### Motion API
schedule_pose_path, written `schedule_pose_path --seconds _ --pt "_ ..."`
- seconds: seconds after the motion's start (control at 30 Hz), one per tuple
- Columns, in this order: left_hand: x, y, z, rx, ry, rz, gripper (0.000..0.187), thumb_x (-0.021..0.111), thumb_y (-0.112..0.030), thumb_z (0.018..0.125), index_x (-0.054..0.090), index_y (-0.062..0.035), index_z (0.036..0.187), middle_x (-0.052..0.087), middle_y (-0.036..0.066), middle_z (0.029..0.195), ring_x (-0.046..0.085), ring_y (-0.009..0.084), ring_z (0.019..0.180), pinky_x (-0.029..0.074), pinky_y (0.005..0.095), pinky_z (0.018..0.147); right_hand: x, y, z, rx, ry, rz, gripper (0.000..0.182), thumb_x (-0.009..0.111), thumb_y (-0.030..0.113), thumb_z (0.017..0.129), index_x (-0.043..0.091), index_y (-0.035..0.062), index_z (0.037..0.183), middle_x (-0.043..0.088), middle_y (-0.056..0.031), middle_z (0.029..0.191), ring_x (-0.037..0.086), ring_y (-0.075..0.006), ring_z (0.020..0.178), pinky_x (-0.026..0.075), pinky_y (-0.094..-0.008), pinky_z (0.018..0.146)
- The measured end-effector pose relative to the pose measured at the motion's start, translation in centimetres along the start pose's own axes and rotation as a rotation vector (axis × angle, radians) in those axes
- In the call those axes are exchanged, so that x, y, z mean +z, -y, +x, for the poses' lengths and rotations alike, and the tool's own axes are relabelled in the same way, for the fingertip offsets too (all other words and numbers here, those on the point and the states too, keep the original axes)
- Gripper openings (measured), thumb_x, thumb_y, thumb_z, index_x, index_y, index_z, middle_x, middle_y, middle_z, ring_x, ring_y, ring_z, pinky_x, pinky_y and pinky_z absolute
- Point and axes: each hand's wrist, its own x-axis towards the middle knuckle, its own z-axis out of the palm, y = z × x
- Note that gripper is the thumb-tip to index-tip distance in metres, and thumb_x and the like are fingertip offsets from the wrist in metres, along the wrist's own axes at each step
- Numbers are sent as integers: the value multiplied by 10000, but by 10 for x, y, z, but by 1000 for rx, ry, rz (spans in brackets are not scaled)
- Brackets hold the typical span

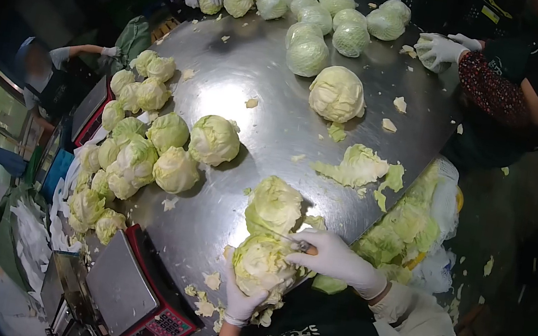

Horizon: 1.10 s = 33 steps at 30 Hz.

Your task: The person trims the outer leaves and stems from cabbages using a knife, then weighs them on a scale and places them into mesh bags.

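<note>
The person is trimming a cabbage (259,264) at the 6 o'clock edge of the shiny bench (240,80). The left hand (241,297), in a white glove, cups it from below. The right hand (332,259) is wrapped around a small knife (302,245) at the top of the cabbage. I think the next cut needs a steady grip and a slow turn. The cabbage is pale green, with loose, ragged outer leaves. Another cabbage (274,203) sits just behind, at 12 o'clock.
</note>
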Motion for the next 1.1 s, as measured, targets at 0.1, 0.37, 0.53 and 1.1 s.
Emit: schedule_pose_path --seconds 0.1,0.37,0.53,1.1 --pt "-1 -1 0 29 -8 -14 1338 955 -346 660 95 -11 1628 390 198 1541 459 308 1394 394 435 1164 5 -2 13 -75 86 -142 261 720 231 947 674 -23 981 698 -73 809 650 -153 717 524 -320 646" --pt "-7 8 -2 33 14 23 1331 956 -350 662 104 -14 1627 363 191 1557 438 305 1407 381 436 1172 14 -85 -8 488 -329 511 207 699 215 935 662 14 901 577 -14 598 488 -92 423 361 -275 376" --pt "-12 12 -8 39 -26 -1 1341 946 -437 663 109 -35 1631 372 190 1547 430 316 1411 379 446 1174 -50 -105 -6 535 -675 556 200 705 199 939 653 7 917 564 -15 584 503 -97 444 405 -260 418" --pt "35 -81 17 337 28 753 1264 945 -383 644 221 35 1591 395 236 1532 377 374 1431 295 461 1207 36 -7 -14 98 -96 143 325 760 254 921 710 12 1132 616 -28 653 588 -117 546 475 -301 516"
